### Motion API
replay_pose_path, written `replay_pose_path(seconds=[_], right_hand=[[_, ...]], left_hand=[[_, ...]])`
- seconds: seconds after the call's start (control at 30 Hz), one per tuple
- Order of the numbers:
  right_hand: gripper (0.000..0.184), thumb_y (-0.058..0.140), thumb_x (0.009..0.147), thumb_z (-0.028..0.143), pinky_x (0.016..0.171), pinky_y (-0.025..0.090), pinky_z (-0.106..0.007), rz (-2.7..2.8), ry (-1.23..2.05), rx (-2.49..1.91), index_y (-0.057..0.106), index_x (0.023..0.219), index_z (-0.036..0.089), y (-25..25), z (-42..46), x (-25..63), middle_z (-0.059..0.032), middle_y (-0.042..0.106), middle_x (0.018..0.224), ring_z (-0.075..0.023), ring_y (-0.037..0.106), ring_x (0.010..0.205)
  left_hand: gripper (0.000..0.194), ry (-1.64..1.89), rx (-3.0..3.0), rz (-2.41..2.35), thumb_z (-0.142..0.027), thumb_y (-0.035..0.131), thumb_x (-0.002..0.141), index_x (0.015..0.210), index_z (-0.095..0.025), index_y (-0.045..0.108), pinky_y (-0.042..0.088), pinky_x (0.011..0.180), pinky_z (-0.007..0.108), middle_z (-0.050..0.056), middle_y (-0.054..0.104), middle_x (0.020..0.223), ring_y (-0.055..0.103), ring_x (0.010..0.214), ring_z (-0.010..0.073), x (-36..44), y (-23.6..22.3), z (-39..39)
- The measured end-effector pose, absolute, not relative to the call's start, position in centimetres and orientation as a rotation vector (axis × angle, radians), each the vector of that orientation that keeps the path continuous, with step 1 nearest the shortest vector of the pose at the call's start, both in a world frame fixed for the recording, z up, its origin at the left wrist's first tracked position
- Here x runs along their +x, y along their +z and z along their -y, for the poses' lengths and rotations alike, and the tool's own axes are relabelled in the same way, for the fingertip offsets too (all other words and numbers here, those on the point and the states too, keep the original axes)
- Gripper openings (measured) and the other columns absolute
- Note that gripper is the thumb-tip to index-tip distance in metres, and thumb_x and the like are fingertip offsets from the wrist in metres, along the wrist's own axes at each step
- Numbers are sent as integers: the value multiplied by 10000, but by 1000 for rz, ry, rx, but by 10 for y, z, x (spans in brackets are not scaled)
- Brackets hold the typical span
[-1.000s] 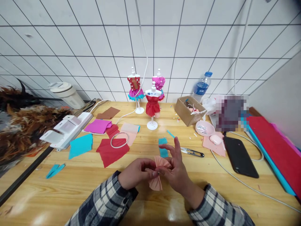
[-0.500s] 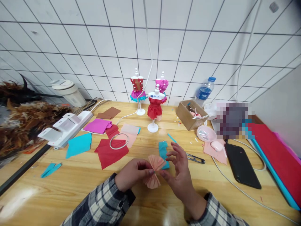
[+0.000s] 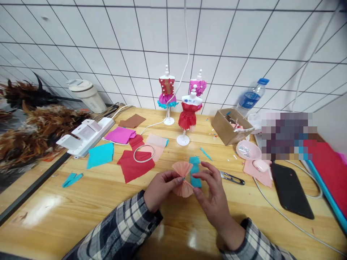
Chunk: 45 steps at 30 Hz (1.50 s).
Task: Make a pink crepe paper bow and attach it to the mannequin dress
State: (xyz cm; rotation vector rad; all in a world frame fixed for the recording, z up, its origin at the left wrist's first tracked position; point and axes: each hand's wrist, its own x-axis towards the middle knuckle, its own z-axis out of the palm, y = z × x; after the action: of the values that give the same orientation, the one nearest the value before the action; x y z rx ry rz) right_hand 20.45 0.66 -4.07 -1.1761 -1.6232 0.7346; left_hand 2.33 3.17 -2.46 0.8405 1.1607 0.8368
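Observation:
A peach crepe-paper bow (image 3: 183,189), gathered at its middle and fanned out on both sides, is pinched near its centre by my left hand (image 3: 163,187). My right hand (image 3: 214,196) has its fingers spread just right of the bow, the thumb tip at the bow's lower edge. Behind that hand lies a strip of turquoise crepe paper (image 3: 195,168). Thread snips (image 3: 232,178) rest on the table to the right. Farther back, a small dress form in a red paper dress (image 3: 187,116) stands upright.
Two more dress forms, one in a brown and red top (image 3: 167,86), stand behind. Red paper (image 3: 135,166) with a metal ring (image 3: 144,161) lies left. A cardboard box (image 3: 223,128), pink bowl (image 3: 248,151), bottle (image 3: 252,97) and black phone (image 3: 291,191) are right. A power strip (image 3: 90,135) lies left.
My head view has shifted, so the tabletop things appear farther right. The bow has opened out rounder and its fans face me more; my right hand stays beside it.

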Motion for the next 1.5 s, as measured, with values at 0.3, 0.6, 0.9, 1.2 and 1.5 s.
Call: replay_pose_path(seconds=[0.3,0.6,0.9,1.2,1.5], right_hand=[[426,642,792,253,991,342,-569,1997,80,-1175,624,1202,372,-33,-2,209,-3,263,1540,-370,425,1259],[430,642,802,276,974,336,-572,2081,-47,-1206,607,1218,373,-36,-3,208,10,175,1584,-377,422,1265],[517,653,793,245,956,364,-544,2105,-72,-1165,567,1268,428,-37,-6,209,27,184,1586,-346,459,1240],[407,575,840,137,968,385,-532,2058,181,-1039,639,1205,307,-37,-3,206,-43,254,1563,-326,439,1272],[392,542,857,73,897,457,-437,1835,352,-1060,598,1188,278,-40,-11,217,-83,521,1321,-229,543,1087]], left_hand=[[325,837,725,-1105,-394,822,625,721,-116,683,391,618,238,10,648,674,540,618,118,25,-23,-28],[309,858,667,-1049,-366,838,614,693,-115,676,406,635,239,9,665,671,566,632,119,25,-23,-27],[290,862,692,-1047,-349,847,611,699,-108,711,415,660,242,14,680,672,566,645,116,22,-21,-28],[294,804,820,-1030,-371,817,636,736,-105,742,419,682,271,39,695,716,577,691,154,16,-25,-28],[255,684,778,-975,-346,841,574,632,-120,736,331,585,225,-13,604,576,465,579,92,16,-22,-30]])
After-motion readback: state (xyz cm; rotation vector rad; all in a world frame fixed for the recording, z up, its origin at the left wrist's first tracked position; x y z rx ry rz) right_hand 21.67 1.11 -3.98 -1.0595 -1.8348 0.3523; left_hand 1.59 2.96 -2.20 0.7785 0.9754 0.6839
